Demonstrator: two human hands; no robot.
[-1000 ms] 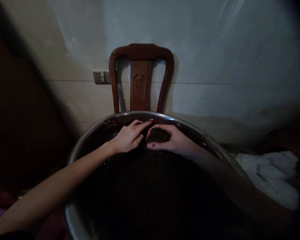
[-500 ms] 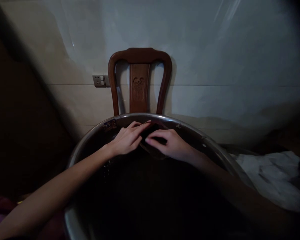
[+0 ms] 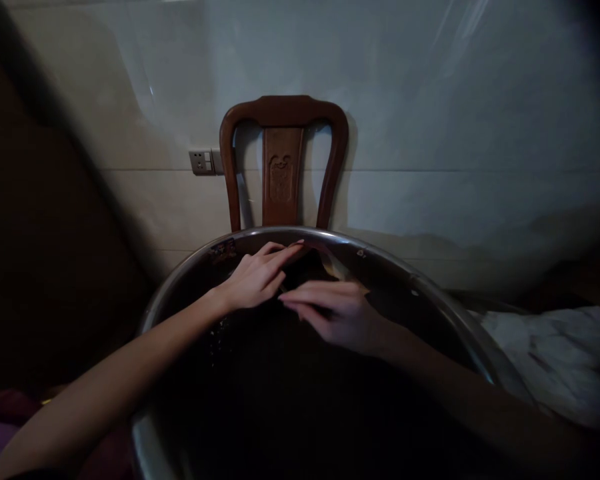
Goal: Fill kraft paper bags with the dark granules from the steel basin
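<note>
Both of my hands are over the far side of a large, round metal tub [image 3: 260, 233], whose inside is very dark. My left hand [image 3: 253, 279] reaches in from the left, its index finger stretched along a dark, hard-to-see thing and its thumb curled below. Just to its right, my right hand [image 3: 337, 310] is pinched, thumb and fingertips together near the left thumb. A thin, pale, yellowish piece [image 3: 336, 267] sticks up behind the right knuckles. What either hand grips is too dark to name.
A carved wooden chair [image 3: 283, 177] stands behind the tub against a tiled wall [image 3: 430, 133]. A wall socket [image 3: 201, 162] is left of the chair. White crumpled cloth [image 3: 555, 360] lies right of the tub, and reddish-purple fabric [image 3: 5, 427] at lower left.
My right hand has moved down and slightly right, its pinch now lower. The pale piece behind its knuckles has come into view. My left hand stays almost in place.
</note>
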